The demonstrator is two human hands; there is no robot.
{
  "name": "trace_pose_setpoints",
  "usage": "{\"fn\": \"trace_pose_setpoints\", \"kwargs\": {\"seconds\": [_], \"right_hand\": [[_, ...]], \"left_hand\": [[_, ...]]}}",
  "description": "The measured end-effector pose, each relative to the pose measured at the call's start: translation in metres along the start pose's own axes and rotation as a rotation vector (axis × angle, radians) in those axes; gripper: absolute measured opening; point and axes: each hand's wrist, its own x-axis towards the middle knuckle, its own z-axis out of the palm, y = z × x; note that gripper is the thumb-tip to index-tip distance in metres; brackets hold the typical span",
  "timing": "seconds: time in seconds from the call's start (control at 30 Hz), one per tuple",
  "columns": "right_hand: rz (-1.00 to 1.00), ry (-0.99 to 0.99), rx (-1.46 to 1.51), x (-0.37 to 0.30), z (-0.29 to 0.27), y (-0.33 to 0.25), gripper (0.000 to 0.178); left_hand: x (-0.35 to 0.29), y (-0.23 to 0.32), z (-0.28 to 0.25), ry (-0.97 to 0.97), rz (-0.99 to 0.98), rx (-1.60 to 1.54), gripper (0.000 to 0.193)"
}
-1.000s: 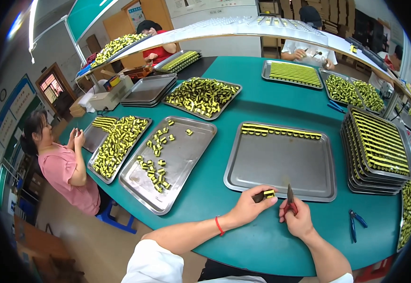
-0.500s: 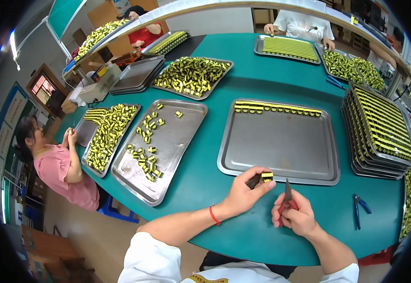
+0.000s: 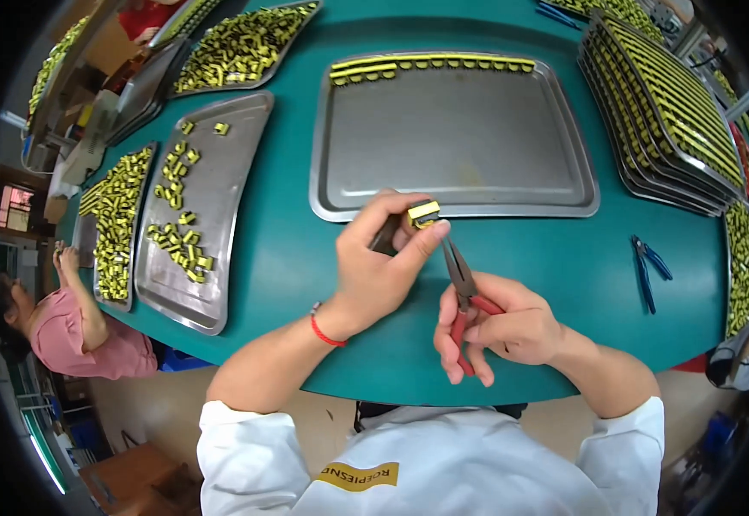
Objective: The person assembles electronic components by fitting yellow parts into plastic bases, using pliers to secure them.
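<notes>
Above the near edge of the centre tray (image 3: 477, 159), the left hand (image 3: 374, 271) holds a small yellow-and-black component (image 3: 424, 211) clear of the green worktop (image 3: 555, 254). Its thumb and forefinger are pinched on the component, with the yellow top face exposed. A dark shape shows deeper in this hand; its nature cannot be told.

The right hand (image 3: 512, 322) is wrapped around the red-handled needle-nose pliers (image 3: 461, 277), thumb along one handle and some lower fingers standing apart. The tips point at the underside of the component; whether they touch it cannot be determined.

Handling: judged by its size in the grip, the component is probably light. The block shape suggests a stiff body that should bear a firm pinch. Its smooth yellow face may slip under a dry fingertip (a grip on two opposite sides is likely safer). Any fine parts on the dark underside, too small to make out, should be treated as fragile. Take hold by the sides of the body, leaving the underside free.

Matching components (image 3: 443, 62) line the far edge of the centre tray. Blue-handled cutters (image 3: 645, 262) lie on the worktop, outside that tray's near right corner.
</notes>
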Motion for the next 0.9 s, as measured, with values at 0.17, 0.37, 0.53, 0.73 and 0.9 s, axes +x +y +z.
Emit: {"fn": "trace_pose_setpoints", "kwargs": {"seconds": [0.17, 0.37, 0.53, 0.73, 0.9], "right_hand": [[-0.002, 0.000, 0.035, -0.001, -0.003, 0.002, 0.033], [0.009, 0.007, 0.009, 0.006, 0.002, 0.004, 0.034], [-0.158, 0.251, 0.004, -0.008, 0.002, 0.015, 0.035], [-0.211, 0.280, -0.078, 0.001, -0.002, 0.025, 0.035], [-0.202, 0.291, -0.154, 0.010, 0.002, 0.026, 0.033]], "left_hand": [[-0.002, -0.008, 0.006, 0.001, 0.120, 0.047, 0.028], [-0.013, 0.002, -0.006, -0.011, 0.049, 0.115, 0.029], [-0.010, 0.005, 0.009, -0.114, -0.071, -0.049, 0.031], [-0.008, -0.008, 0.008, -0.101, -0.079, -0.255, 0.030], [0.000, 0.011, -0.008, -0.123, -0.331, -0.417, 0.025]]}}
